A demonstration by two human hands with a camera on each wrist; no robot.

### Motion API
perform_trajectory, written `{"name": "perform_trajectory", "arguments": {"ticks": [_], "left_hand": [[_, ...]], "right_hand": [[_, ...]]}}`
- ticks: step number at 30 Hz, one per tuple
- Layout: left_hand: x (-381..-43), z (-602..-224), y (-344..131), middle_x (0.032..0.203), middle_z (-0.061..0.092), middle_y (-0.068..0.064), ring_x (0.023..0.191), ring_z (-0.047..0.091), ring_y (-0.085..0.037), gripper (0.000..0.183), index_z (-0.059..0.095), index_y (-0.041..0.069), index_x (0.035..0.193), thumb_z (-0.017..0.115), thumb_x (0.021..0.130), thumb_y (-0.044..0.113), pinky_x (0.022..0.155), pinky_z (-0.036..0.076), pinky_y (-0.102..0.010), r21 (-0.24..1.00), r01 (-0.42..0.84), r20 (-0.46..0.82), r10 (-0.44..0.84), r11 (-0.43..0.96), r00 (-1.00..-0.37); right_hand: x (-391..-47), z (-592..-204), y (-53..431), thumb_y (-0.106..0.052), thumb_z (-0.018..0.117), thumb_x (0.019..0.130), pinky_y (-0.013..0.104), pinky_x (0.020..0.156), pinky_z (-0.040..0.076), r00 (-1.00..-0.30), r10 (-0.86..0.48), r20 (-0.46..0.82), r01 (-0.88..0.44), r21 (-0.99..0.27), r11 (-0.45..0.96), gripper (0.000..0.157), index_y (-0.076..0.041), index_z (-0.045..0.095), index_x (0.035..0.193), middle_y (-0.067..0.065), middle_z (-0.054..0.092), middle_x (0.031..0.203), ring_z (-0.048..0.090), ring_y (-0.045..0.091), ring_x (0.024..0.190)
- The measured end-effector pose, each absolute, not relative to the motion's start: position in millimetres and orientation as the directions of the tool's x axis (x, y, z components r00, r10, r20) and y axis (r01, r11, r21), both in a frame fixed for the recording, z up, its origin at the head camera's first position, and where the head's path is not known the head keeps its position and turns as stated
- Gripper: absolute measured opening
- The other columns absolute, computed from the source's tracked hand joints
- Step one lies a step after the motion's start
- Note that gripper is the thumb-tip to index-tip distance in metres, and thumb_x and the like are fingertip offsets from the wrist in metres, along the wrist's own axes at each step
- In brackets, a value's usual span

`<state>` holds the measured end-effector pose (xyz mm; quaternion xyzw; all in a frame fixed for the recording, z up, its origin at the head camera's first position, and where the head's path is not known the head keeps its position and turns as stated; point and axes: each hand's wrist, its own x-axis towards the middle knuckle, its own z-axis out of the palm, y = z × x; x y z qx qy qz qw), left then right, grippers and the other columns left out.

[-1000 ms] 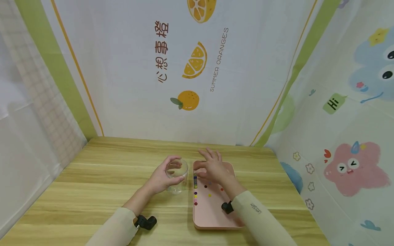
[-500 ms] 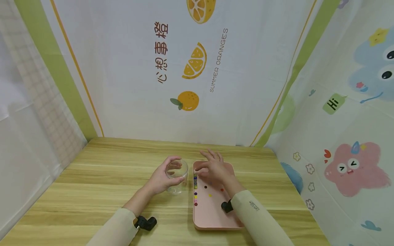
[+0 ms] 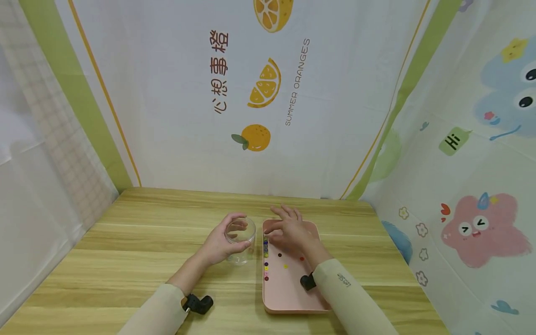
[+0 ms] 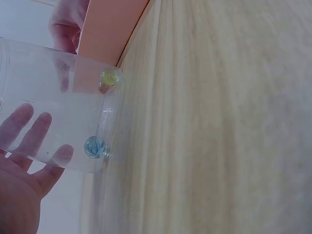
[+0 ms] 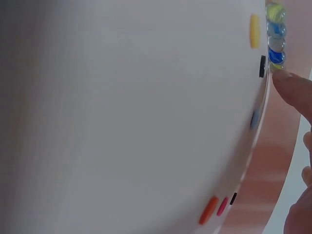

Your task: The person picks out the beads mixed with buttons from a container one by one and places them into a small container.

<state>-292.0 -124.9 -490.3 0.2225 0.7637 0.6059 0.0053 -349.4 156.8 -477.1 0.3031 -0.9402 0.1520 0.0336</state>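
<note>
My left hand (image 3: 219, 242) grips a clear jar (image 3: 240, 253) by its side, upright on the table left of the tray. In the left wrist view, a yellow-swirled marble (image 4: 110, 76) and a blue-swirled marble (image 4: 93, 146) lie at its bottom. My right hand (image 3: 291, 232) reaches over the pink tray (image 3: 293, 298), with several fingers spread. In the right wrist view, one fingertip (image 5: 285, 78) touches the end marble (image 5: 277, 67) of a row of marbles (image 5: 276, 30). This row lies along the tray's left rim.
Buttons lie farther down the same rim, including a dark red button (image 3: 266, 278). A yellow button (image 3: 285, 266), a black button (image 3: 279, 255) and a red button (image 3: 302, 258) lie on the tray floor. The wooden table (image 3: 138, 260) meets a printed curtain (image 3: 188, 153) behind.
My right hand has lowered slightly toward the tray's left rim, its thumb and index finger drawing closer to the marble row. My left hand and the jar have stayed in place.
</note>
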Motion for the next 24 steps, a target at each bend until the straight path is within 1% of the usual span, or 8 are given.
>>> {"name": "perform_trajectory", "arguments": {"ticks": [5,7,12,14,17,21,24], "left_hand": [[-291.8,-490.2,-124.9,0.147,0.06,-0.028,0.14,0.059,-0.051,0.075,0.046,0.011,0.157,0.087,0.094,0.014,0.111,0.055,-0.064,0.926,0.335,0.262,0.346,0.173,-0.901],[-291.6,-490.0,-124.8,0.147,0.059,-0.029,0.14,0.059,-0.052,0.075,0.046,0.011,0.157,0.087,0.094,0.014,0.109,0.057,-0.062,0.928,0.331,0.258,0.346,0.17,-0.902],[-291.2,-489.6,-124.8,0.148,0.057,-0.03,0.14,0.057,-0.054,0.073,0.048,0.016,0.156,0.087,0.094,0.014,0.102,0.062,-0.055,0.935,0.313,0.243,0.347,0.164,-0.906],[-291.1,-489.5,-124.8,0.149,0.057,-0.03,0.141,0.057,-0.055,0.073,0.048,0.016,0.156,0.087,0.094,0.014,0.102,0.062,-0.055,0.935,0.313,0.242,0.346,0.168,-0.906],[-291.0,-489.6,-124.6,0.149,0.057,-0.03,0.141,0.057,-0.054,0.073,0.048,0.017,0.156,0.087,0.095,0.014,0.104,0.06,-0.059,0.934,0.316,0.243,0.345,0.17,-0.906],[-291.1,-489.8,-124.3,0.148,0.059,-0.03,0.14,0.059,-0.05,0.072,0.049,0.018,0.155,0.087,0.094,0.015,0.112,0.053,-0.066,0.926,0.333,0.259,0.34,0.177,-0.904],[-291.3,-489.8,-124.1,0.147,0.06,-0.03,0.14,0.061,-0.046,0.072,0.049,0.017,0.155,0.088,0.094,0.015,0.117,0.048,-0.069,0.92,0.346,0.272,0.338,0.183,-0.901]], "right_hand": [[-351.1,-480.0,155.0,-0.033,0.081,0.102,0.07,0.134,0.014,-0.807,-0.565,0.174,-0.591,-0.247,0.768,0.011,-0.035,0.087,0.111,0.006,0.039,0.178,0.022,0.041,0.168],[-351.6,-480.0,154.5,-0.033,0.082,0.102,0.071,0.134,0.014,-0.806,-0.566,0.175,-0.592,-0.25,0.766,0.01,-0.034,0.087,0.11,0.007,0.04,0.177,0.022,0.043,0.168],[-351.4,-478.6,153.8,-0.031,0.083,0.101,0.072,0.133,0.013,-0.805,-0.569,0.169,-0.593,-0.272,0.758,0.009,-0.032,0.088,0.107,0.01,0.043,0.175,0.023,0.045,0.167],[-351.1,-478.2,153.7,-0.03,0.083,0.1,0.072,0.133,0.014,-0.805,-0.569,0.168,-0.592,-0.28,0.755,0.008,-0.032,0.088,0.106,0.011,0.043,0.174,0.022,0.044,0.167],[-351.0,-477.6,153.1,-0.029,0.083,0.1,0.071,0.133,0.014,-0.808,-0.567,0.161,-0.588,-0.285,0.757,0.008,-0.032,0.088,0.106,0.01,0.043,0.175,0.021,0.043,0.168],[-351.4,-477.6,152.2,-0.029,0.084,0.1,0.069,0.134,0.014,-0.811,-0.564,0.153,-0.583,-0.286,0.761,0.008,-0.032,0.088,0.105,0.008,0.043,0.175,0.021,0.041,0.168],[-351.9,-478.2,151.8,-0.028,0.084,0.099,0.07,0.132,0.016,-0.808,-0.567,0.162,-0.588,-0.288,0.756,0.006,-0.031,0.088,0.103,0.01,0.044,0.174,0.023,0.042,0.167]]}}
